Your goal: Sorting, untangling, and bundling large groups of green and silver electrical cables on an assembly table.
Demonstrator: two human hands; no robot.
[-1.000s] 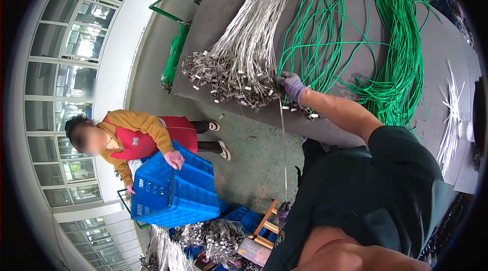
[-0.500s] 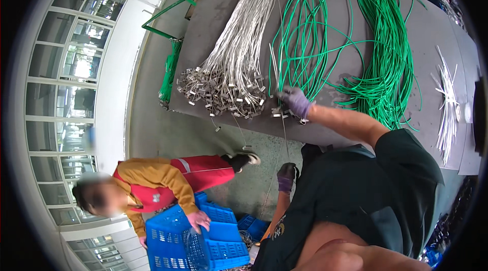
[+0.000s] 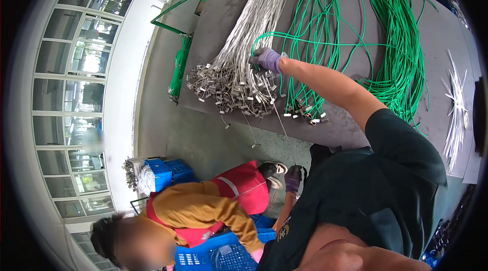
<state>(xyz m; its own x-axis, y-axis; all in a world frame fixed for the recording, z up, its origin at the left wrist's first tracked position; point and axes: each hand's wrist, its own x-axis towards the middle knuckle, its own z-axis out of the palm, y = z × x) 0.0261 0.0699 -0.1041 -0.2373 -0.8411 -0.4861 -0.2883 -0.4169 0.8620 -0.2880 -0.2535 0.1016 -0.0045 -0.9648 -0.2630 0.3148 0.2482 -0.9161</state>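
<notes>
My right hand (image 3: pixel 267 59), in a purple glove, reaches out over the dark table (image 3: pixel 356 128). Its fingers are curled into the bundle of silver cables (image 3: pixel 249 32). The cables' metal end fittings (image 3: pixel 229 90) fan out near the table's front edge. My left hand (image 3: pixel 294 179), also gloved in purple, hangs low beside my leg with its fingers closed. A thin silver wire (image 3: pixel 282 128) runs down to it from the table edge. Coils of green cable (image 3: pixel 401 42) lie to the right of my right hand.
A person in an orange top and red apron (image 3: pixel 203 210) bends over a blue crate (image 3: pixel 218 256) just below me. A second blue crate (image 3: pixel 168 172) holds cable bundles. White strips (image 3: pixel 455 103) lie at the table's right. A green frame (image 3: pixel 178 9) stands at its left end.
My right hand has moved from the table's front edge up into the silver cable bundle. The person with the blue crate now appears closer, below the table.
</notes>
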